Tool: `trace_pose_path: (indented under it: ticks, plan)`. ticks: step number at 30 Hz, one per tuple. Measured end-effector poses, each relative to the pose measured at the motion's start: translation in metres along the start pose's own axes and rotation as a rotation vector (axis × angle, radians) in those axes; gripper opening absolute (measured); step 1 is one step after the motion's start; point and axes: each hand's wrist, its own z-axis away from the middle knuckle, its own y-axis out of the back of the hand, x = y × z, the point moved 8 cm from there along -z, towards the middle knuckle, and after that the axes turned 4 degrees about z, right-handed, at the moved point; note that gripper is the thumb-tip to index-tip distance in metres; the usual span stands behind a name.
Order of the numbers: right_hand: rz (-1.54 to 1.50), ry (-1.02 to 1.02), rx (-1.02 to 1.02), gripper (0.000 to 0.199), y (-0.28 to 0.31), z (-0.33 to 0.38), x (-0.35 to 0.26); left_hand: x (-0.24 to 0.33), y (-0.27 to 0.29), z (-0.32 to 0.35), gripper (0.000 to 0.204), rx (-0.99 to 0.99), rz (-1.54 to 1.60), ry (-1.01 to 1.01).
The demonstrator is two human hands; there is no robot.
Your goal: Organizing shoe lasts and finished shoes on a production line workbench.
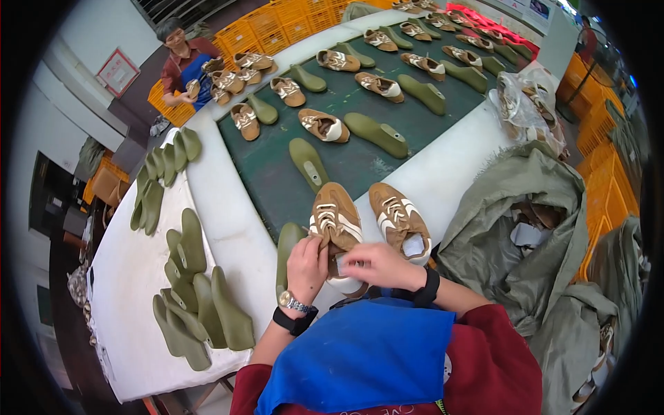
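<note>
At the near edge of the white table, a brown sneaker with white stripes and laces points away from me. My left hand is closed on the left side of its collar, by the tongue. Over the heel opening, my right hand pinches a small whitish piece; its lower part is hidden in the shoe. A matching sneaker stands just to the right, with something white inside. Partly behind my left hand lies a green shoe last.
A green conveyor belt carries rows of brown sneakers and green lasts. More lasts are heaped on the white table at left. To the right stand an open grey-green sack and orange crates. Across the belt, a person holds shoes.
</note>
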Motion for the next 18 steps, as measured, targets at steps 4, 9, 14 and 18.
trace_pose_path:
  ticks: [4, 9, 14, 18]
  plan:
    - [0.204, -0.044, 0.312, 0.022, 0.03, 0.003, -0.006, 0.028, 0.009, -0.004, 0.015, 0.05, 0.107, -0.072]
    - [0.413, -0.018, 0.467, 0.028, 0.034, 0.007, -0.014, 0.031, 0.023, -0.005, 0.014, 0.1, 0.221, 0.003]
    - [0.359, -0.052, 0.39, 0.028, 0.033, 0.003, -0.024, 0.028, 0.026, 0.0, 0.014, 0.102, 0.258, 0.037]
    - [0.354, -0.031, 0.244, 0.022, 0.02, 0.004, -0.019, 0.03, 0.027, 0.003, 0.015, 0.101, 0.222, -0.024]
